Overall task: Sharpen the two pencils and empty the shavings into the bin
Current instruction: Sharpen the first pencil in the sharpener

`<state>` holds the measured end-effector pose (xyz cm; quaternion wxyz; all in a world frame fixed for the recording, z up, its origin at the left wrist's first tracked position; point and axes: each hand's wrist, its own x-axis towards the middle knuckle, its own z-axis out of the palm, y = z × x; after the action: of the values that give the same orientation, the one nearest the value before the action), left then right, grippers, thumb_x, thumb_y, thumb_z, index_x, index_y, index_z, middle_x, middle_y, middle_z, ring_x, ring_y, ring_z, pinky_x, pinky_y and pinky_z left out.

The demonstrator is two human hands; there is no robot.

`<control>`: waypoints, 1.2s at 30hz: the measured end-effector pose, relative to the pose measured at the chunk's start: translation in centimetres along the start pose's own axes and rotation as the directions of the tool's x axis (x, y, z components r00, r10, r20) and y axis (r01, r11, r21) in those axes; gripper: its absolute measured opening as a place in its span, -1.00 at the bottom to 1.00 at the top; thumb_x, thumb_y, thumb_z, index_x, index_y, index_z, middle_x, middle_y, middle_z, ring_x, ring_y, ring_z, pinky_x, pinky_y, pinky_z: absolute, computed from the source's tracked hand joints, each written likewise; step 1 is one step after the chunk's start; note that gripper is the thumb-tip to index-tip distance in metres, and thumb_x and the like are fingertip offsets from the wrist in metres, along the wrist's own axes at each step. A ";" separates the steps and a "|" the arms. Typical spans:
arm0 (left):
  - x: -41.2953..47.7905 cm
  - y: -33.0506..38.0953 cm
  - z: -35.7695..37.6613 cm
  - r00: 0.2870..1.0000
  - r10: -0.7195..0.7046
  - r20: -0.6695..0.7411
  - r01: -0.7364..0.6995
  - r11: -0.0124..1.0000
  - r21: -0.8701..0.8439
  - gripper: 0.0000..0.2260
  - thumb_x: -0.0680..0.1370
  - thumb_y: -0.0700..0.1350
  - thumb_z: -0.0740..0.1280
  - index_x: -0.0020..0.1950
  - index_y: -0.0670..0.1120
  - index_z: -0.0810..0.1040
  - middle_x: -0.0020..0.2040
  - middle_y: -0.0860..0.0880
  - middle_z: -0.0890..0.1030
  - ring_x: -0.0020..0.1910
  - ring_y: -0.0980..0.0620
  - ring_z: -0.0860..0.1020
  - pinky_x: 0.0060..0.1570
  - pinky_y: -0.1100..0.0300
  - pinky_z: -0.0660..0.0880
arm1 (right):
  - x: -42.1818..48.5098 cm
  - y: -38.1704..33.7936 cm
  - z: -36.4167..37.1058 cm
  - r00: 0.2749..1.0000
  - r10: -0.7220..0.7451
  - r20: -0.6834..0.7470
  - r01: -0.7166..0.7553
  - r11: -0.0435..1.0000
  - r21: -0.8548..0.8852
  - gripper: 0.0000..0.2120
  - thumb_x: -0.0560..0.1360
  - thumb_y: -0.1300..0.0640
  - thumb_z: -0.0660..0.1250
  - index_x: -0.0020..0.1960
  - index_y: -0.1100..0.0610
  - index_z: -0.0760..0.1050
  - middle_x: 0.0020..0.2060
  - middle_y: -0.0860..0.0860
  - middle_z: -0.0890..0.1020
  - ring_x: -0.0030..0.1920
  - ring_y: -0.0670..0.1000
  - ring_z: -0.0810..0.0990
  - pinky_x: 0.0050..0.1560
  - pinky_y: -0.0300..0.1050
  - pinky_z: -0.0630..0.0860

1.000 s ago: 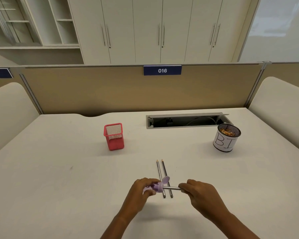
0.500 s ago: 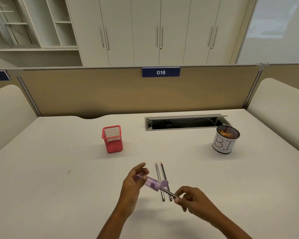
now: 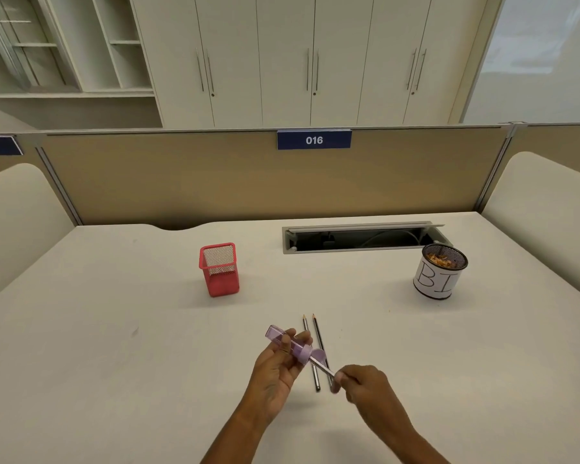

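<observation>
Grips the purple sharpener (image 3: 290, 344) in the left hand (image 3: 275, 370) and pinches, with the right hand (image 3: 365, 385), a pencil (image 3: 325, 368) entering its mouth. Holds both just above two more pencils (image 3: 316, 329) lying side by side on the table (image 3: 114, 329). Faces a red mesh holder (image 3: 219, 271) far left and the bin (image 3: 441, 276), with shavings inside, far right.

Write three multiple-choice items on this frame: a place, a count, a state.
1. Where does the bin stand? A. back right of the desk B. front left C. on the floor
2. How many loose pencils lie on the desk? A. one B. two C. four
3. The purple sharpener is A. lying flat B. in the bin C. held in the left hand
Key: A, it stands back right; B, two lie side by side; C, the left hand grips it, the right hand pinches a pencil in it.
</observation>
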<state>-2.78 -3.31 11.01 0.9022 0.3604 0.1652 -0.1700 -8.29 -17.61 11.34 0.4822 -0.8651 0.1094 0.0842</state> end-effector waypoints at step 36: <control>0.7 2.0 1.0 0.998 0.068 0.004 -0.067 0.980 0.189 -0.84 0.55 -0.30 0.22 -0.18 -0.25 0.56 -0.38 -0.06 0.66 -0.41 0.09 0.64 -0.34 0.31 0.60 | 1.6 0.4 -1.6 0.750 -0.647 -0.139 0.370 0.583 -0.723 -0.87 0.40 0.05 0.26 -0.28 0.03 0.54 -0.51 -0.07 0.44 -0.55 -0.04 0.42 -0.60 -0.34 0.19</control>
<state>-1.19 -2.77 12.55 0.8690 0.4500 0.1371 -0.1536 -6.79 -19.32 11.44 0.1184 -0.9679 -0.0925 -0.2016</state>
